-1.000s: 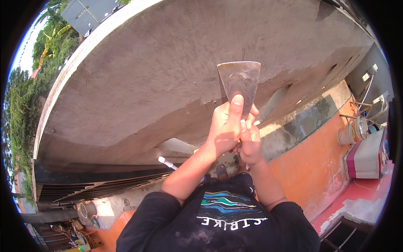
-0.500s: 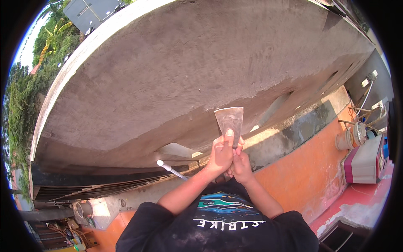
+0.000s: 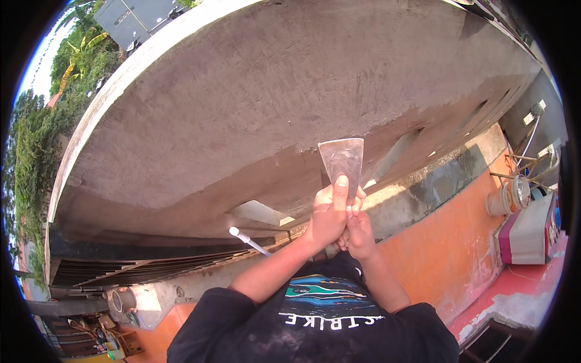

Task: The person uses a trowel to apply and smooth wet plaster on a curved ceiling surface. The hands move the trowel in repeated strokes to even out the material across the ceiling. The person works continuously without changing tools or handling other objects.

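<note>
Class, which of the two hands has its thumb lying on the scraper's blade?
The left hand: its thumb lies on the scraper blade, whereas the right hand sits lower in the picture.

Shows green trees (image 3: 33, 157) along the left edge, a yellow-leaved plant (image 3: 72, 60) and a grey building (image 3: 124, 25) at the upper left. Has a white-ended pipe (image 3: 244, 238) left of centre. Shows an orange floor (image 3: 423, 260) right of centre, a pale bucket (image 3: 497, 203) near a white box with a magenta stripe (image 3: 528, 235) at the far right, and a round container (image 3: 123, 300) at the lower left.
</note>
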`<state>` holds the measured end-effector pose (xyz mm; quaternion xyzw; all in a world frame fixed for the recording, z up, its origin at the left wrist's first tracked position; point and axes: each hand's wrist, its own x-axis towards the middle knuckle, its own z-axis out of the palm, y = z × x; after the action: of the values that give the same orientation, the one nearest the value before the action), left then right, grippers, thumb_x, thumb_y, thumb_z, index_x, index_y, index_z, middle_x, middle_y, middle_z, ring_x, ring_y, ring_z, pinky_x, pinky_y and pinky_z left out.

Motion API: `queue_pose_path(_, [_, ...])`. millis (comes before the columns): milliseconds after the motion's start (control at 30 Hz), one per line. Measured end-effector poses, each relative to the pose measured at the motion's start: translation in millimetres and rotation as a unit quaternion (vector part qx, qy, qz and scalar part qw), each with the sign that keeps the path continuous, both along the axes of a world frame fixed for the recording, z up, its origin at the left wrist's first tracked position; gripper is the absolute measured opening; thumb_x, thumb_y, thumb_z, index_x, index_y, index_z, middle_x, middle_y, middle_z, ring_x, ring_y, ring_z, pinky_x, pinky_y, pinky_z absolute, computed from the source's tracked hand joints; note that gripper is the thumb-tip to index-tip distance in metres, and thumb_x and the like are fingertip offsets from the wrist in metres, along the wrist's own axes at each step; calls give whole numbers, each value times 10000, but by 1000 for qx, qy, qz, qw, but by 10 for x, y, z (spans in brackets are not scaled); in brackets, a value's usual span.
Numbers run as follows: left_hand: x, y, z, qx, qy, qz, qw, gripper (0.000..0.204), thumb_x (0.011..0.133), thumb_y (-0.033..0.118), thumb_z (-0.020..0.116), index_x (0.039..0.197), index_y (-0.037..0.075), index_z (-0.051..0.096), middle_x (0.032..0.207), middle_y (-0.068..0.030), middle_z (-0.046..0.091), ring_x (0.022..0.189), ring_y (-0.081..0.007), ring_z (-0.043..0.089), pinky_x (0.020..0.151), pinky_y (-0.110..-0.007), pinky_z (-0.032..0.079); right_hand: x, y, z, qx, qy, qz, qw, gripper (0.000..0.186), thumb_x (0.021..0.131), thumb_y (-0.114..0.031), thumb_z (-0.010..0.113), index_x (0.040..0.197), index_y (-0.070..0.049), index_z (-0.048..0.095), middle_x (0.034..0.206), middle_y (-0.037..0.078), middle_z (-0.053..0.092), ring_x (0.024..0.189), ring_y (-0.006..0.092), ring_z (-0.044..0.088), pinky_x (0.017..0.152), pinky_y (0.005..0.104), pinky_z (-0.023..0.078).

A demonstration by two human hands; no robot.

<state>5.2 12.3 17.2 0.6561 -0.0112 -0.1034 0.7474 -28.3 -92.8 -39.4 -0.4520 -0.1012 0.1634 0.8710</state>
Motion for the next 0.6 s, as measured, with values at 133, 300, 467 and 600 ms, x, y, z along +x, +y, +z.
queue_pose_path(133, [-67, 27, -298, 11, 7, 37, 999, 573, 1066, 456, 292, 876, 9, 596, 654, -13, 551, 606, -73, 492, 577, -241, 432, -114, 25, -259, -27, 56, -4, 998, 393, 1069, -354, 380, 888, -35, 520, 542, 12, 462, 418, 96, 439, 418, 249, 406])
queue_pose_path(300, [-3, 71, -316, 30, 19, 35, 999, 581, 1066, 453, 289, 862, 6, 599, 654, -17, 555, 618, -87, 503, 594, -249, 440, -36, 77, -256, -12, 77, 2, 997, 381, 1073, -340, 367, 882, -40, 501, 520, 11, 439, 414, 101, 439, 408, 252, 403])
queue_pose_path(467, [16, 37, -307, 4, 15, 41, 999, 582, 1062, 461, 297, 865, 4, 598, 654, -18, 554, 614, -82, 494, 597, -249, 437, -9, 54, -236, -40, 48, -12, 998, 378, 1069, -345, 382, 859, -49, 490, 524, 19, 451, 419, 103, 445, 409, 251, 403])
queue_pose_path(600, [69, 12, -149, 34, -6, 31, 999, 572, 1062, 456, 304, 874, 0, 594, 651, -16, 545, 611, -74, 483, 593, -244, 427, 80, 46, -143, -29, 55, -9, 998, 394, 1062, -368, 400, 842, -53, 489, 526, 21, 458, 423, 101, 443, 417, 251, 399])
